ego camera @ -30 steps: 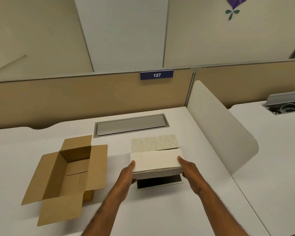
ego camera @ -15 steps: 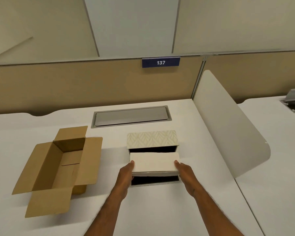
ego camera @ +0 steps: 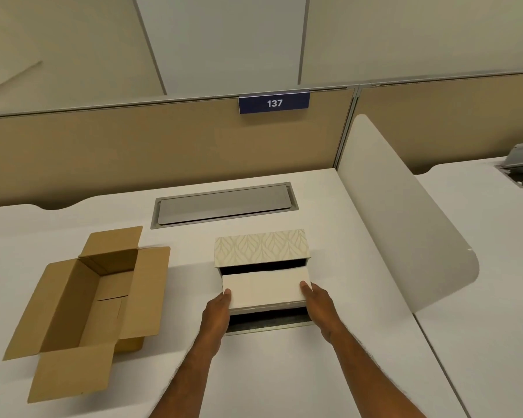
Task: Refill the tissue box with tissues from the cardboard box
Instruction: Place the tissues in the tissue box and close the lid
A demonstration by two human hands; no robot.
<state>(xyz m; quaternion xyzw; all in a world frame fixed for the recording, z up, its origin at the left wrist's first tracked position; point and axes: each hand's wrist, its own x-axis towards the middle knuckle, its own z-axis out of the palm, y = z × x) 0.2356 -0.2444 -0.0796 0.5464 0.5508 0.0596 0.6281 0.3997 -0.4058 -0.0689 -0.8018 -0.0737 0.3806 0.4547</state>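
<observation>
Both hands clasp the cream, brick-shaped stack of folded tissues (ego camera: 264, 289) by its short ends, the left hand (ego camera: 216, 312) pressing one end and the right hand (ego camera: 320, 309) the other, holding it over the dark opening of the leaf-patterned cream tissue box (ego camera: 260, 247) on the white desk (ego camera: 284, 372). The stack looks light, soft and prone to sag or fan apart, so an even end-to-end squeeze seems the safest hold. The open brown cardboard box (ego camera: 85, 300) sits well apart to the left and appears empty.
</observation>
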